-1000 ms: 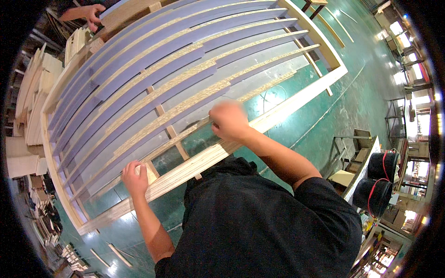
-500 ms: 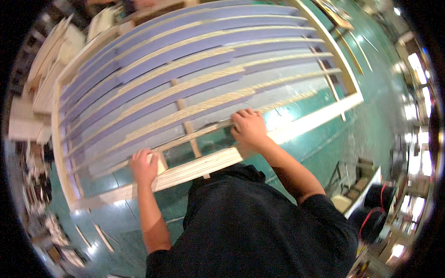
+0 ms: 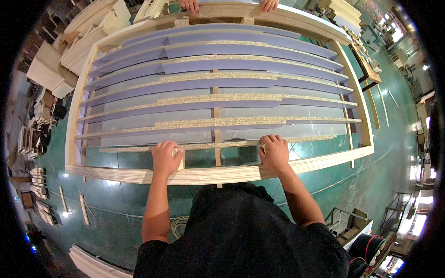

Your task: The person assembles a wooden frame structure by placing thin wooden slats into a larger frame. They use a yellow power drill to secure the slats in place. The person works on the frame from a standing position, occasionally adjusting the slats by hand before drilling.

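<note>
A large pale wooden frame (image 3: 208,176) spans the view in front of me. Inside it stand rows of particleboard strips (image 3: 220,98) with bluish-purple faces, set on edge, some overlapping end to end. My left hand (image 3: 166,158) is curled over the near rail, against a short wood block (image 3: 180,161) on its inner side. Further right, my right hand (image 3: 274,152) bends its fingers over the same rail; their tips are partly hidden. At the far rail (image 3: 222,12), another person's left-side hand (image 3: 189,4) and right-side hand (image 3: 269,4) rest on the wood.
Pale panels and boxes (image 3: 53,69) are stacked at the far left. A small table (image 3: 366,69) with items on it stands beyond the frame's right corner. Loose wood strips (image 3: 84,209) lie on the green floor (image 3: 120,194), and a coiled cable (image 3: 178,227) sits left of my body.
The view has turned, so the frame now looks level instead of slanted, and its far rail with the other person's hands has come into view. My hands stay on the near rail.
</note>
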Demonstrator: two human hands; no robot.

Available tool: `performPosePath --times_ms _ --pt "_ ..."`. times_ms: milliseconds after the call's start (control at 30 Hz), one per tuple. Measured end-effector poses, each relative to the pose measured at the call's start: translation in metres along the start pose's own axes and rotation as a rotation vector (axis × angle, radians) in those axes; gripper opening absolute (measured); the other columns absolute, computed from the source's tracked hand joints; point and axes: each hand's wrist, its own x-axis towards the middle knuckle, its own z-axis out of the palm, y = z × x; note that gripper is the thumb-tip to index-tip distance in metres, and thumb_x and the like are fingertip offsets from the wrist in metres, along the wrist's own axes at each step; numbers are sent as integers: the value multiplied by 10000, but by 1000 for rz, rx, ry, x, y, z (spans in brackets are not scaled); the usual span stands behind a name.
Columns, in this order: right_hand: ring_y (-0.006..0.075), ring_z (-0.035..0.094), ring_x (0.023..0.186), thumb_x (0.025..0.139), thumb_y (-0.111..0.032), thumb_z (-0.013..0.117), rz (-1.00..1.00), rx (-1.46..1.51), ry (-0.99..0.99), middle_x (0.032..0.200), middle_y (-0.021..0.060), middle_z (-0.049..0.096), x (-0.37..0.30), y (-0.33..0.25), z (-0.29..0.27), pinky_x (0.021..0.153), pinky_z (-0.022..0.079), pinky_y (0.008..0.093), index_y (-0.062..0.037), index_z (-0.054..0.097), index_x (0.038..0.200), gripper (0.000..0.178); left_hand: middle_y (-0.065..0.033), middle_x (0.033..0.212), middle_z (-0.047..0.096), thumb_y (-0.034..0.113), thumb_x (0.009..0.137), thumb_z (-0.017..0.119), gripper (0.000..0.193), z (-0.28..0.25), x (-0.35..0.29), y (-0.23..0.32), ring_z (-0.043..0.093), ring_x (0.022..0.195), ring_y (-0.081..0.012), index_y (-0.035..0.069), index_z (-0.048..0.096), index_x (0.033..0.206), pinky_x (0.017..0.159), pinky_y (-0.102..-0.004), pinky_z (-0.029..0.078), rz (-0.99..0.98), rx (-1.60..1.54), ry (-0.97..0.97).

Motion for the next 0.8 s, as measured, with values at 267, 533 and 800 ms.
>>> performPosePath --times_ms 267,533,800 --pt "337 584 1176 844 -267 723 -23 55 -3 1193 90 667 5 -5 -5 1000 439 516 -122 672 1131 326 -64 1065 701 355 862 726 263 -5 -5 0 615 1077 -336 122 701 982 961 -514 423 -34 -23 0" --pt "337 614 1093 775 -163 750 -73 59 92 1105 87 677 -4 4 12 931 477 500 -131 683 1073 307 -104 1082 707 419 881 709 325 -7 -3 -1 620 1090 -376 132 722 1032 948 -561 454 -22 36 -88" --pt "380 631 1047 767 -158 762 -63 115 38 1057 131 691 0 17 17 934 482 496 -81 686 1075 327 -134 1145 706 457 903 705 405 -7 6 7 629 1109 -376 89 742 1069 985 -544 449 -70 19 -191"
